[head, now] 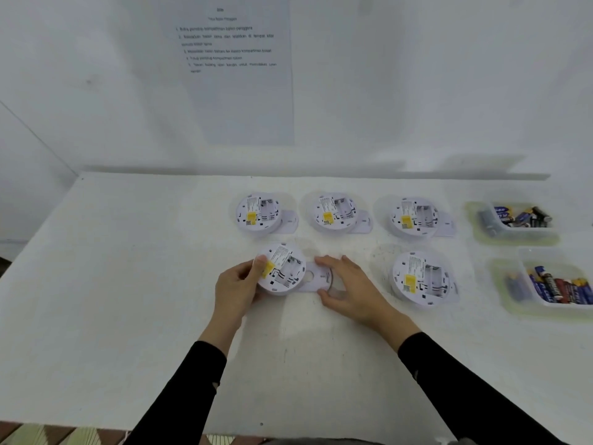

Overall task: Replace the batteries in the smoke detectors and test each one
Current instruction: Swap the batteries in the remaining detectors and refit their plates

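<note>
Several round white smoke detectors lie back side up on the white table [128, 284], each with a yellow label and an open battery bay. My left hand [239, 284] grips the near-left detector [284, 271] by its left rim, tilting it slightly. My right hand [349, 284] pinches the round white mounting plate [316, 277] lying just to that detector's right. Three detectors [258, 213] [335, 211] [414, 218] form the back row, each leaning on its own plate. Another detector [423, 279] lies at the near right.
Two clear plastic trays of batteries stand at the right edge: a back tray [519, 231] and a nearer tray [545, 301]. A printed instruction sheet [231, 69] hangs on the white wall behind the table. The table's front edge runs just below my forearms.
</note>
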Motion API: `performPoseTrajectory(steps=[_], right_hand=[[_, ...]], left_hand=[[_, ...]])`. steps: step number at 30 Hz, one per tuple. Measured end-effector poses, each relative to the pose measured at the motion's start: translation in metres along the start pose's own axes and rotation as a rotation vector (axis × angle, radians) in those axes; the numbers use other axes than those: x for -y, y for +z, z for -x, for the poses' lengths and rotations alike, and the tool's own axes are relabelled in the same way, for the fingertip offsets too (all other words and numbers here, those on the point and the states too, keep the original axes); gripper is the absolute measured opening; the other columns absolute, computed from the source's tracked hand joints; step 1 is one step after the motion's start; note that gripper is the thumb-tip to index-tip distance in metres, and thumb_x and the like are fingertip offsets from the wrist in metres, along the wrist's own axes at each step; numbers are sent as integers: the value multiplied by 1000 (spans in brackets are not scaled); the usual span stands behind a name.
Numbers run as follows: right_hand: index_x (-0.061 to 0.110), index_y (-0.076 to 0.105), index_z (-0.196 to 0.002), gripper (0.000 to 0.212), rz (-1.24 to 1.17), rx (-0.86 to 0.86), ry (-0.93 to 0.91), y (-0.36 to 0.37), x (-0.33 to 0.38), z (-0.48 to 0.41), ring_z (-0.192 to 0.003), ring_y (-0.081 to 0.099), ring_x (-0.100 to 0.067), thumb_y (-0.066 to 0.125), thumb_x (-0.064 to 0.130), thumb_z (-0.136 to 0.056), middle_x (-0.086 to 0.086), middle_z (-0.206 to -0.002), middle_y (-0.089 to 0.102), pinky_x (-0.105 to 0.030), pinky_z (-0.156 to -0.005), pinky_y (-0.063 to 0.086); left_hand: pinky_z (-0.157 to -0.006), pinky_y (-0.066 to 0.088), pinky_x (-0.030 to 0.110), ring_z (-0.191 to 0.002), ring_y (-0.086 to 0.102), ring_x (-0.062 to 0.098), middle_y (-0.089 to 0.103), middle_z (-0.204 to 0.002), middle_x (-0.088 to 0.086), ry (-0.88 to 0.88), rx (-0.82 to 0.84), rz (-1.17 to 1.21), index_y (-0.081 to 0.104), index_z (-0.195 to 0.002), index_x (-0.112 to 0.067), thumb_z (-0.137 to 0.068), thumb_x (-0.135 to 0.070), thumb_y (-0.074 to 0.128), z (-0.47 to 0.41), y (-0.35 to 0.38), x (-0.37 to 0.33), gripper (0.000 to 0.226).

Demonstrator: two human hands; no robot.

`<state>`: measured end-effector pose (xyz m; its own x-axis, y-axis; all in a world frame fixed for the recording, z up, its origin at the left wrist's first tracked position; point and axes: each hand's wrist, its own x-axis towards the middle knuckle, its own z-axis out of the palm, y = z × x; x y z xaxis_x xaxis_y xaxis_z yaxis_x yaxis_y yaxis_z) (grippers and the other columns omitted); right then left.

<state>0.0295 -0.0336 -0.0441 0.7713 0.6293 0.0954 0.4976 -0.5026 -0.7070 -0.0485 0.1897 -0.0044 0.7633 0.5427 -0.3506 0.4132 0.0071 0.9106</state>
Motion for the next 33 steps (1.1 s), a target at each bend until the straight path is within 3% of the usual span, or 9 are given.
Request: performPoseTrajectory(steps=[6, 9, 12, 17, 20, 23, 28, 31, 33], right_hand=[[29, 42, -138, 61, -27, 7, 27, 0, 2, 1, -131, 41, -4, 60, 42, -82, 12, -138, 50, -26, -120, 13], [28, 42, -139, 60, -33, 14, 23, -1, 4, 2, -132, 42, -5, 63, 37, -83, 11, -139, 50, -31, -121, 15], [26, 44, -139, 56, -68, -16, 3, -3, 12, 6, -135, 38, -4, 65, 31, -87, 12, -141, 47, -31, -120, 18], [19, 59, -125, 35, -146, -223, -94, -30, 36, 23, -131, 45, -4, 62, 14, -91, 10, -132, 57, -23, -109, 35], [12, 64, -117, 30, -138, -380, -108, -61, 32, 38, -125, 52, -8, 59, 2, -89, 2, -124, 62, -22, -105, 39], [12, 65, -113, 32, -118, -518, -6, -94, 7, 58, -119, 55, -5, 50, -4, -89, 1, -119, 64, -16, -100, 40], [15, 56, -127, 48, -41, -541, 286, -129, -50, 97, -121, 52, -9, 42, -9, -88, 4, -127, 58, -5, -97, 34], [12, 51, -136, 46, 10, -361, 378, -135, -72, 116, -129, 44, -8, 47, -3, -93, 1, -137, 53, -15, -107, 28], [10, 52, -135, 43, 67, -260, 343, -135, -82, 124, -135, 42, -16, 51, 2, -93, -5, -141, 51, -23, -113, 22]], left_hand=[[-49, 46, 13, -63, 66, 11, 76, -76, -6, 79, -12, -110, 76, -94, -31, -92, -48, 64, 4, -4, 2, 21], [-54, 48, 12, -67, 66, 7, 75, -76, -10, 97, -30, -132, 77, -99, -31, -91, -49, 64, 5, -5, 0, 23], [-68, 44, 10, -83, 63, -7, 72, -91, -16, 145, -75, -221, 74, -109, -31, -92, -49, 63, 7, -6, -4, 27], [-84, 46, 16, -106, 59, 10, 64, -113, -12, 412, -92, -207, 69, -109, -30, -90, -31, 70, 16, 15, -13, 18], [-97, 41, 29, -110, 55, 9, 65, -114, -12, 636, -53, -316, 69, -102, -35, -85, -41, 69, 25, 54, -24, 18], [-103, 35, 21, -116, 52, 6, 61, -118, -13, 723, 70, -335, 68, -106, -34, -83, -43, 72, 36, 99, -32, 26], [-100, 27, 12, -128, 29, -4, 39, -135, -24, 532, 506, -422, 41, -139, -41, -73, -45, 84, 60, 160, -38, 79], [-107, 21, 22, -129, 20, -2, 26, -141, -19, 466, 589, -503, 23, -153, -31, -62, -49, 90, 63, 187, -32, 115], [-111, 23, 27, -133, 21, 3, 26, -144, -15, 447, 594, -501, 18, -154, -28, -58, -50, 91, 65, 199, -26, 122]])
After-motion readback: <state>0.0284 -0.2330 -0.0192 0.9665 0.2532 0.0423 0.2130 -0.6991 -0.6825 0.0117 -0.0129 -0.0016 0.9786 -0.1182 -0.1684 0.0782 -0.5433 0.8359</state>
